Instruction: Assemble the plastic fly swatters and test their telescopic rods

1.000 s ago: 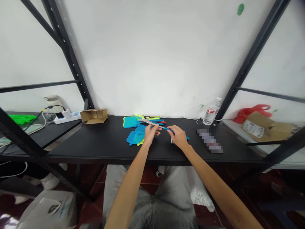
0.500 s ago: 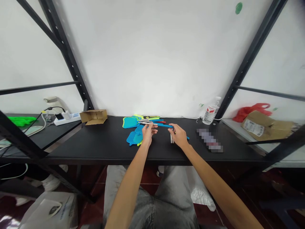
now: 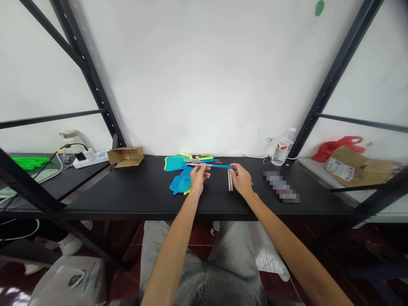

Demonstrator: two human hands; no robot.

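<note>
Pinching the blue handle [image 3: 222, 166] near opposite ends, my left hand [image 3: 197, 177] and right hand [image 3: 242, 179] hold it. From afar, I judge it light, stiff, smooth; its ends give good purchase.

1 camera, worn on the head, looks forward and down over the lap [image 3: 229, 263] at the near table [image 3: 127, 195], facing the wall [image 3: 204, 85] behind it; the wide view has the left hand [image 3: 197, 177] and right hand [image 3: 242, 180] near its middle.
</note>
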